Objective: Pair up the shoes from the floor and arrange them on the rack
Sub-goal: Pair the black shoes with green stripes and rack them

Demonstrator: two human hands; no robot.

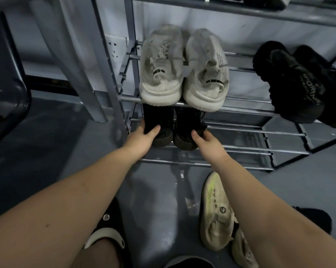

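Single view from my head, facing forward and down, close above the rack (240, 126) and floor (155, 209) before me.

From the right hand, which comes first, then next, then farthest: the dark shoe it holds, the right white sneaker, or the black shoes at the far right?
1. Dark shoe, lower shelf: gripped by the right hand.
2. Right white sneaker, shelf just above the hand.
3. Black shoes, far right end of the upper shelf.

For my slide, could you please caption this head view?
Both hands, left and right, set a dark pair on the rack below white sneakers.
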